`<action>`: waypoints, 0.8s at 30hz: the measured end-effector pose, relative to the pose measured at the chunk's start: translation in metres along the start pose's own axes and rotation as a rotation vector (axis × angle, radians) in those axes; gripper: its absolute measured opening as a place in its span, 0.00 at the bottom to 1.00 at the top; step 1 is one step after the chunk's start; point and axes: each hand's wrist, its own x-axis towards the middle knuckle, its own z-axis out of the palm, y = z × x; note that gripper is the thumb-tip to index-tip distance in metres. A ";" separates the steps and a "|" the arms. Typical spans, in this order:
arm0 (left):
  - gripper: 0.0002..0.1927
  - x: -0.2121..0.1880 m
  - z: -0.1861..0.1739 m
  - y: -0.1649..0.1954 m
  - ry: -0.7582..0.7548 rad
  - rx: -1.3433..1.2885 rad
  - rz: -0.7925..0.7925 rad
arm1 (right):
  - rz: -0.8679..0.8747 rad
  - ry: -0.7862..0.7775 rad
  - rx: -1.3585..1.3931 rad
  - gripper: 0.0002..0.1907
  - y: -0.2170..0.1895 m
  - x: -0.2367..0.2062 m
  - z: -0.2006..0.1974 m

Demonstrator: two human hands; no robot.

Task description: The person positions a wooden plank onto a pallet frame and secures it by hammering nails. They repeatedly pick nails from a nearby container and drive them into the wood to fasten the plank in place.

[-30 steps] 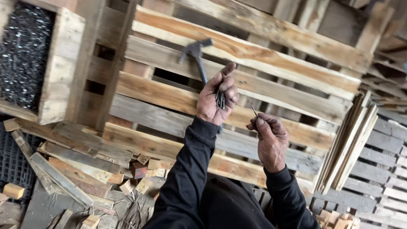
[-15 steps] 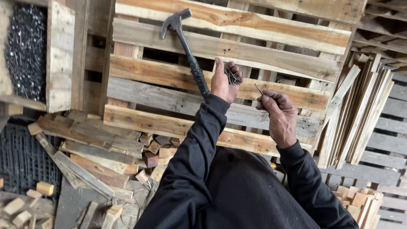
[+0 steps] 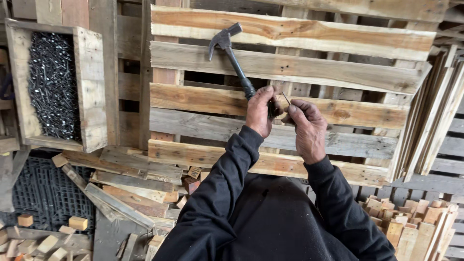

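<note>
Hands (image 3: 261, 113) closer together, hammer (image 3: 232, 55) raised

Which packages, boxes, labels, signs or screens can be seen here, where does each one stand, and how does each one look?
Open wooden box full of dark nails: upper left, beside the pallet; rectangular, pale rough planks, black-grey contents.
Labels, signs, screens: none visible.
Near the hands, only the black claw hammer in the left hand and a thin nail in the right hand, over the slatted wooden pallet.
</note>
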 end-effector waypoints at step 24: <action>0.04 -0.045 -0.031 0.129 -0.093 0.246 0.337 | -0.153 -0.153 -1.293 0.27 0.053 0.035 0.054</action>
